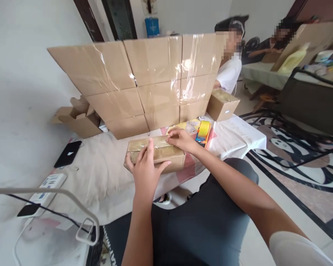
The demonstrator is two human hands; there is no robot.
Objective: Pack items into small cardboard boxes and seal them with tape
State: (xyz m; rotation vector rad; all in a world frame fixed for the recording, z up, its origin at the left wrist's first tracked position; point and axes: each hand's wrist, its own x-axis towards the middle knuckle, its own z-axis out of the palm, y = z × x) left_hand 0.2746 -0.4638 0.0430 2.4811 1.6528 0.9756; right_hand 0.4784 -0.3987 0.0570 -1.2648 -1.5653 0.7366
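Observation:
A small flat cardboard box (pixel 166 152) sealed with clear tape lies on a cloth-covered low table in front of me. My left hand (pixel 144 168) rests on its near left part, fingers spread, thumb along the front edge. My right hand (pixel 180 138) presses its fingertips together on the tape at the box's top right. A yellow tape dispenser (pixel 203 132) lies just right of that hand.
A stacked wall of taped cardboard boxes (pixel 144 81) stands behind the table. Open cartons (pixel 80 120) lie at its left, and another box (pixel 222 104) sits at its right beside a seated person (pixel 229 70). A black phone (pixel 68 153) and a power strip (pixel 46 190) lie left.

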